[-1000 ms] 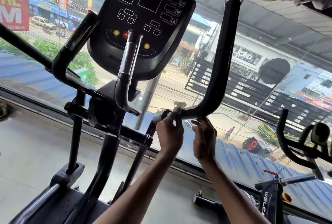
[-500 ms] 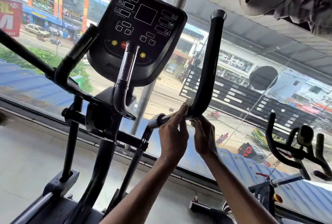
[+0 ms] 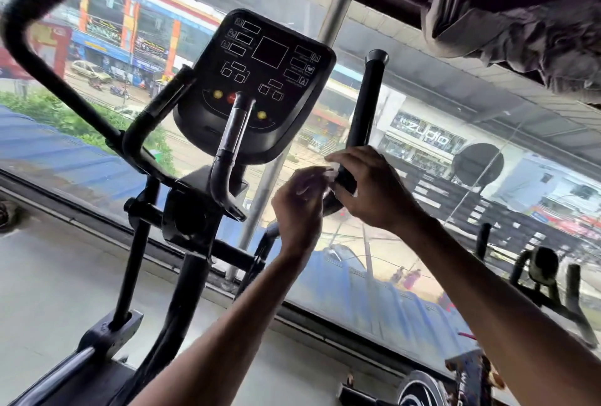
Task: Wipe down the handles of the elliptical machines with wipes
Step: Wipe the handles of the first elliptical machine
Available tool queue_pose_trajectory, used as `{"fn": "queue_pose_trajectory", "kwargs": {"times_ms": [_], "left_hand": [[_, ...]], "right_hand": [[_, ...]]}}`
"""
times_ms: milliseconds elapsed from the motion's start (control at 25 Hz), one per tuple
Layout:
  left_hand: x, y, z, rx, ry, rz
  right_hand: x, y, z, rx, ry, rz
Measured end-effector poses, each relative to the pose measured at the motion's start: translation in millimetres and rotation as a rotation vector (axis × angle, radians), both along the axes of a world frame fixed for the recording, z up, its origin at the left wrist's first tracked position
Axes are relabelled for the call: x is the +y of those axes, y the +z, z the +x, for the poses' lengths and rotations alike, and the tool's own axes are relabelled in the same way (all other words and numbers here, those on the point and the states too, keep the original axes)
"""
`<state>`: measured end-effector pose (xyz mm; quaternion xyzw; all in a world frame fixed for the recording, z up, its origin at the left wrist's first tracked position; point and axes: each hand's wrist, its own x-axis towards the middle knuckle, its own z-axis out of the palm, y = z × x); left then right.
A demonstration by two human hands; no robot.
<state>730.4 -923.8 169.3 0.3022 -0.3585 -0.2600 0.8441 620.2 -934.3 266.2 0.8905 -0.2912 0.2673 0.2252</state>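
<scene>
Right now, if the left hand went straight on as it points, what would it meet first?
Probably the black handle, just beyond its wipe, where the right hand grips; blur hides depth.

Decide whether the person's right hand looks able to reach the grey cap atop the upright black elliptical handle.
Probably yes. The right hand grips that upright black handle low down, and the bare bar runs unobstructed up to the grey cap; the left hand, seemingly pinching a whitish wipe, sits clear to the side.
</scene>
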Motion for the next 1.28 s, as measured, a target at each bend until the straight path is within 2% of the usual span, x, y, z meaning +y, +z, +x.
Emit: {"fn": "queue_pose_trajectory", "kwargs": {"times_ms": [160, 280, 360, 440, 520, 600, 680, 920, 1200, 1280], "left_hand": [[10, -4, 5, -0.149, 0.113, -0.03], [11, -17, 9, -0.218, 0.206, -0.014], [2, -29, 14, -0.262, 0.233, 0.073], [-6, -37, 18, -0.381, 0.169, 0.203], [-6, -41, 18, -0.472, 0.042, 0.281], [-10, -44, 20, -0.535, -0.008, 0.293], [-13, -49, 21, -0.548, -0.003, 0.25], [-22, -55, 17, -0.555, -0.027, 0.091], [-24, -48, -2, -0.393, -0.033, -0.047], [-23, -37, -5, -0.34, -0.038, -0.05]], "right_hand": [[-8, 22, 4, 0.183, 0.078, -0.015], [-11, 33, 9, 0.297, 0.118, -0.155], [-13, 41, 15, 0.375, 0.087, -0.207], [-17, 40, 16, 0.525, 0.078, -0.243], [-21, 39, 13, 0.638, 0.051, -0.193], [-21, 36, 13, 0.728, 0.003, -0.086], [-22, 19, 13, 0.821, 0.016, -0.096], [-17, 19, 3, 0.784, 0.107, -0.248], [-22, 52, -10, 0.636, 0.156, -0.289], [-33, 67, -10, 0.709, 0.167, -0.267]]}}
